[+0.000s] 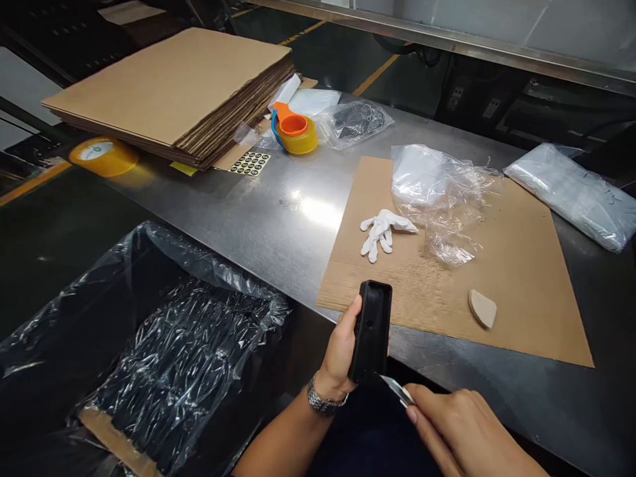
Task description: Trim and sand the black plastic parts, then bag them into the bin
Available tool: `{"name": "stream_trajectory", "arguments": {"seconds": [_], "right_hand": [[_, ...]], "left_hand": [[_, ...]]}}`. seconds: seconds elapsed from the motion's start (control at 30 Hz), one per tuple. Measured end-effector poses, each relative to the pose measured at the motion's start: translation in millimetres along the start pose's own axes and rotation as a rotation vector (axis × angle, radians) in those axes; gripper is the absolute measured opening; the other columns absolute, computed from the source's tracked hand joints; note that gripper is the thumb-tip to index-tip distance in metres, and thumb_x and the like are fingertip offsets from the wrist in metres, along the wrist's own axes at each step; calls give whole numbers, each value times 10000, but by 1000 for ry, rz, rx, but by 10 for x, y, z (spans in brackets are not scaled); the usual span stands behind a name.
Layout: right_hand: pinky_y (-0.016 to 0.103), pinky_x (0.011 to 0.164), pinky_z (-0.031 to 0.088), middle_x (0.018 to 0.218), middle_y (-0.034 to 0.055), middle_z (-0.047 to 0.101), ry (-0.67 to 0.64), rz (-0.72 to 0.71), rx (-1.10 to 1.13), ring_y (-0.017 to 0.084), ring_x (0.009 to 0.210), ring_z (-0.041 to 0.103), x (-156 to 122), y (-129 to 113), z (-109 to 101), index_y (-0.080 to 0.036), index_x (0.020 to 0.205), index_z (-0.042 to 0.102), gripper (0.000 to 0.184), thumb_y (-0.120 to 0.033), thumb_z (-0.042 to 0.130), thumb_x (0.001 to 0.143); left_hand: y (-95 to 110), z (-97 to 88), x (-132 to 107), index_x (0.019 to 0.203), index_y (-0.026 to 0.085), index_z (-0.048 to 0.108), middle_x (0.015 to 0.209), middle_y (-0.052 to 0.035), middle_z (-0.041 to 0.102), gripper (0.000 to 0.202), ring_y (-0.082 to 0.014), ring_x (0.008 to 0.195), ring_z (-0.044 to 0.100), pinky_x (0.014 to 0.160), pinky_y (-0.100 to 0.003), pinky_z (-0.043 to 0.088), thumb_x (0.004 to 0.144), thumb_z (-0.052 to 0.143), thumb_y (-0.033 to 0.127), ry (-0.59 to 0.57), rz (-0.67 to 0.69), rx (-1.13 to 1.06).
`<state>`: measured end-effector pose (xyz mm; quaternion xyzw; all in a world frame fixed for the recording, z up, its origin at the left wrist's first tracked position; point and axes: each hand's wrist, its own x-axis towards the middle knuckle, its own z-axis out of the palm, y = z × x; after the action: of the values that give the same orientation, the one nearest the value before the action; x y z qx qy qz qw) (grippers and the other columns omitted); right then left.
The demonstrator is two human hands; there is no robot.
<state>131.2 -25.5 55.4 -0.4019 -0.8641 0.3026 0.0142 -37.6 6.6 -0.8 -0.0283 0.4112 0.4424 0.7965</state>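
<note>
My left hand [338, 350] is wrapped round a black rectangular plastic part [373, 324], a shallow tray-like shell with a small hole in its floor. It is held upright over the front edge of the table. In my right hand [460, 417] is a craft knife [397, 389], its blade pointing left at the lower end of the black part. I cannot tell whether the blade touches the part. Beyond my hands a white glove [382, 232] and a tan wedge-shaped pad [481, 309] lie on a cardboard sheet [527, 265].
Clear plastic bags [432, 179] lie on the cardboard, with a wrapped bundle [571, 192] at right. At far left are stacked cardboard sheets [173, 86], a tape dispenser [295, 129], a yellow tape roll [104, 157] and a sticker sheet [251, 163]. A plastic-lined box [173, 351] stands lower left.
</note>
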Motion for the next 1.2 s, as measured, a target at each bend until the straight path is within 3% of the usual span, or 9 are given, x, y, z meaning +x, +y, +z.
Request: {"name": "stream_trajectory", "arguments": {"seconds": [0.33, 0.53, 0.67, 0.8, 0.9, 1.0, 1.1, 1.2], "right_hand": [[237, 381, 265, 478, -52, 564, -78, 6, -79, 140, 370, 559, -4, 29, 81, -209, 793, 485, 200, -221, 342, 934], [205, 392, 275, 476, -59, 532, -85, 64, 73, 94, 369, 507, 8, 18, 44, -208, 720, 485, 244, -239, 371, 933], [185, 414, 294, 506, -52, 502, -171, 219, 416, 73, 411, 466, 5, 25, 30, -200, 694, 500, 313, -322, 350, 941], [152, 353, 240, 435, -89, 403, -386, 423, 1093, 41, 324, 326, 6, 73, 73, -175, 905, 549, 375, -487, 342, 914], [147, 323, 223, 405, -97, 399, -341, 493, 1335, 35, 282, 284, 20, 151, 113, -149, 976, 535, 441, -549, 378, 877], [166, 362, 290, 450, -65, 462, -116, 498, 1066, 60, 323, 389, 95, 307, 125, -161, 937, 534, 425, -539, 346, 893], [210, 457, 348, 555, -10, 537, 179, 474, 326, 112, 456, 507, 279, 567, 151, -172, 875, 564, 341, -419, 334, 926], [240, 467, 319, 675, 58, 593, 347, 484, -293, 176, 556, 550, 514, 838, 214, -166, 1011, 598, 245, -248, 395, 900]], "left_hand": [[-2, 27, 5, 609, 109, 598, 498, -42, 566, 475, -106, 395, 497, 400, -221, 372, 785, 496, 538, 37, 44, 17], [-27, 21, 10, 610, 105, 603, 498, -39, 566, 468, -108, 401, 499, 412, -227, 380, 776, 515, 534, 32, 78, 37], [-41, 7, 23, 616, 106, 606, 502, -39, 566, 477, -109, 406, 501, 413, -223, 383, 787, 494, 536, 19, 85, 24], [-27, -6, 49, 649, 94, 621, 535, -57, 577, 545, -121, 428, 524, 407, -219, 390, 838, 377, 543, -8, 68, -33], [-4, 3, 65, 755, 86, 645, 546, -60, 585, 559, -121, 430, 525, 410, -214, 403, 874, 302, 511, -29, 52, -85], [14, 31, 67, 840, 90, 646, 542, -62, 595, 552, -121, 408, 522, 400, -212, 410, 889, 267, 488, -11, 14, -108], [14, 56, 58, 839, 92, 643, 526, -67, 594, 562, -137, 390, 534, 381, -222, 409, 887, 251, 493, 10, -50, -90], [0, 58, 49, 768, 96, 633, 532, -75, 599, 563, -145, 397, 550, 383, -229, 418, 880, 258, 500, -21, -103, -71]]}}
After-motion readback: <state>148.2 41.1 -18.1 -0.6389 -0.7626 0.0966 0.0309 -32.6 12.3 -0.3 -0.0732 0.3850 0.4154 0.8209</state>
